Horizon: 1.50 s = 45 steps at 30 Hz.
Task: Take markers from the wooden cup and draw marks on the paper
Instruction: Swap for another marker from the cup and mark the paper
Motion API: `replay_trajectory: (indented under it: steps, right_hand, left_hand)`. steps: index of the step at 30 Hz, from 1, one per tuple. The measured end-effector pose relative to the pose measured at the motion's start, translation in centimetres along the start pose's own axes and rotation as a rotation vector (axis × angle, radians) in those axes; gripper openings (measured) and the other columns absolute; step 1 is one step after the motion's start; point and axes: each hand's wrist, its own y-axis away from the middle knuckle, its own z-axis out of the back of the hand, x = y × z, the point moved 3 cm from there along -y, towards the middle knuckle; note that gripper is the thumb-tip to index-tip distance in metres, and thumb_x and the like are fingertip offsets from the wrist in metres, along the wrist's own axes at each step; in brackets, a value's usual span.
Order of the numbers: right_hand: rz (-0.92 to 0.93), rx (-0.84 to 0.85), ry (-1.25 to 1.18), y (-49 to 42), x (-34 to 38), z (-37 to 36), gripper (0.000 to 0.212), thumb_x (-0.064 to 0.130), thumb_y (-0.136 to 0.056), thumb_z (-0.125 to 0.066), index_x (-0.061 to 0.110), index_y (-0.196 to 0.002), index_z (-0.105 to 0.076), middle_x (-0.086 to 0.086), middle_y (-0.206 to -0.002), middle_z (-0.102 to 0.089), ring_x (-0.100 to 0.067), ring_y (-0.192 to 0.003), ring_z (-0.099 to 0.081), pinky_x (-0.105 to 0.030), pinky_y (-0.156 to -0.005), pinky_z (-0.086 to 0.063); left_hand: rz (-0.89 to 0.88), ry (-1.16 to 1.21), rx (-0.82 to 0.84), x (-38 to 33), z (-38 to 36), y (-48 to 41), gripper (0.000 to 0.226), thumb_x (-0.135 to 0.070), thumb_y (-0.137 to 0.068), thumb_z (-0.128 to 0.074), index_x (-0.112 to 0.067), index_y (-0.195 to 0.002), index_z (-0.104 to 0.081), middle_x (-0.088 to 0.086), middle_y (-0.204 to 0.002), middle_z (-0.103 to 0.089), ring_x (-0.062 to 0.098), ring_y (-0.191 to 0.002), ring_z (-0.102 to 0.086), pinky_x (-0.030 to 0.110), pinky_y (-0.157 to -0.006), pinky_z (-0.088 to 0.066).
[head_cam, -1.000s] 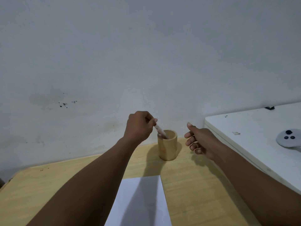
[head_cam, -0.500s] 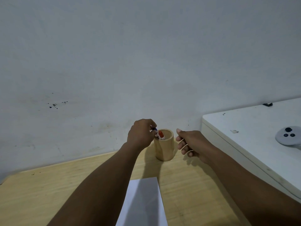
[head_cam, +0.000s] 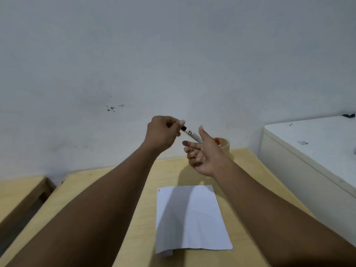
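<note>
Wall [head_cam: 173, 54]: pale, fills the upper two thirds of the frame, with a few dark specks left of centre.
Bench [head_cam: 134, 218]: light wood, spans the lower frame; it carries the paper and the cup.
White cabinet [head_cam: 308, 151]: stands at the right edge of the frame, just beside the bench.
Paper [head_cam: 190, 218]: white sheet lying flat at lower centre, its near left corner folded under; one small red mark shows at its upper left corner, the rest looks blank.
Left hand [head_cam: 161, 135]: raised at centre frame, clenched, thumb and fingertips pinching the dark end of the marker.
Right hand [head_cam: 204, 153]: just right of the left, palm up and fingers spread, released; the marker's lower end passes behind its thumb, and whether they touch I cannot tell.
Wooden cup [head_cam: 224, 146]: behind the right hand at the back of the bench, mostly hidden; a red-tipped marker [head_cam: 217, 141] pokes out at its rim.
Marker [head_cam: 192, 135]: white barrel slanting down to the right, held in the air between the hands, above the bench and clear of the cup.
Step in hand: a marker is out of the cup; it seems about to be passed across or uncapped.
Next move: likely close the right hand on the barrel, free the tip, then bring it down to the blank part of the sheet.
</note>
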Motion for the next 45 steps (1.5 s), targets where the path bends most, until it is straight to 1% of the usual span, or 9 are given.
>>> replay_trajectory:
  steps: [4, 8, 11, 15, 20, 23, 28, 38, 45]
  right_hand:
    - [0.125, -0.011, -0.17, -0.2, -1.7, -3.3, 0.037, 0.041, -0.102, -0.057, 0.008, -0.085, -0.061, -0.002, -0.054, -0.057, -0.005, -0.032, -0.042, -0.016, -0.03, -0.026]
    - [0.238, 0.068, -0.196, 0.3, -2.7, -5.3, 0.024, 0.023, -0.102, -0.06, 0.005, -0.088, -0.066, -0.008, -0.066, -0.064, -0.011, -0.045, -0.063, -0.018, -0.041, -0.044]
    - [0.302, 0.036, -0.167, 0.3, -2.9, -4.7, 0.013, 0.012, -0.095, -0.064, 0.007, -0.084, -0.067, -0.008, -0.067, -0.065, -0.016, -0.051, -0.068, -0.022, -0.047, -0.049]
    - [0.383, -0.187, 0.22, -0.7, -3.6, -2.3, 0.015, 0.012, -0.087, -0.077, 0.01, -0.079, -0.065, -0.004, -0.057, -0.058, -0.011, -0.036, -0.05, -0.02, -0.039, -0.037]
    - [0.377, -0.187, 0.587, -2.3, -7.6, -1.2, 0.006, 0.01, -0.087, -0.067, 0.005, -0.084, -0.071, -0.014, -0.065, -0.07, -0.021, -0.046, -0.066, -0.028, -0.046, -0.045]
    - [0.331, -0.176, 0.612, -3.3, -9.7, -0.7, 0.008, 0.011, -0.081, -0.066, 0.006, -0.08, -0.072, -0.015, -0.069, -0.073, -0.026, -0.055, -0.07, -0.026, -0.046, -0.04]
    - [0.366, -0.196, 0.701, -4.0, -11.5, 0.2, 0.006, 0.009, -0.086, -0.068, 0.007, -0.081, -0.071, -0.018, -0.074, -0.078, -0.024, -0.061, -0.076, -0.028, -0.047, -0.047]
    - [0.458, -0.216, 0.893, -4.1, -12.3, 1.1, 0.012, 0.023, -0.087, -0.076, 0.011, -0.084, -0.075, -0.003, -0.069, -0.079, -0.013, -0.063, -0.077, -0.039, -0.07, -0.065]
    - [0.455, -0.194, 0.96, -4.2, -12.5, 1.0, 0.01, 0.022, -0.083, -0.075, 0.013, -0.081, -0.074, -0.003, -0.067, -0.077, -0.013, -0.063, -0.075, -0.04, -0.069, -0.065]
  left_hand:
    - [0.082, 0.089, -0.045, 2.4, 3.4, 2.7, 0.024, -0.031, -0.092, -0.074, -0.016, -0.073, -0.075, 0.002, -0.065, -0.073, 0.018, -0.067, -0.074, 0.048, -0.087, -0.062]
    - [0.238, 0.352, -0.22, 6.2, 5.2, 4.7, 0.029, -0.03, -0.092, -0.073, -0.013, -0.068, -0.076, -0.002, -0.063, -0.075, 0.026, -0.074, -0.08, 0.053, -0.093, -0.06]
    - [0.3, 0.294, -0.292, 9.1, 6.8, 6.0, 0.03, -0.03, -0.094, -0.071, -0.012, -0.07, -0.075, -0.008, -0.068, -0.078, 0.017, -0.068, -0.078, 0.035, -0.08, -0.06]
    - [0.237, -0.203, 0.028, 12.9, 6.7, 8.1, 0.02, -0.022, -0.092, -0.068, -0.01, -0.078, -0.076, -0.016, -0.06, -0.07, -0.003, -0.053, -0.061, 0.013, -0.053, -0.043]
    - [0.237, -0.474, 0.318, 16.7, 3.8, 10.3, 0.012, -0.026, -0.079, -0.059, -0.028, -0.074, -0.069, -0.011, -0.077, -0.071, 0.014, -0.078, -0.066, 0.023, -0.064, -0.046]
    - [0.263, -0.438, 0.295, 17.6, 2.7, 11.2, 0.02, -0.044, -0.072, -0.055, -0.028, -0.076, -0.066, -0.013, -0.075, -0.072, 0.01, -0.074, -0.067, 0.033, -0.07, -0.058]
    - [0.266, -0.436, 0.304, 18.0, 2.1, 10.9, 0.061, -0.08, -0.065, -0.067, -0.027, -0.097, -0.061, -0.011, -0.084, -0.072, 0.01, -0.079, -0.067, 0.03, -0.068, -0.053]
    - [0.28, -0.441, 0.386, 18.3, 1.5, 10.3, 0.068, -0.066, -0.06, -0.085, -0.026, -0.103, -0.052, -0.011, -0.086, -0.068, 0.01, -0.078, -0.062, 0.03, -0.068, -0.05]
    - [0.292, -0.429, 0.409, 18.4, 1.4, 10.1, 0.069, -0.064, -0.061, -0.087, -0.024, -0.106, -0.052, -0.01, -0.088, -0.068, 0.012, -0.082, -0.062, 0.032, -0.074, -0.053]
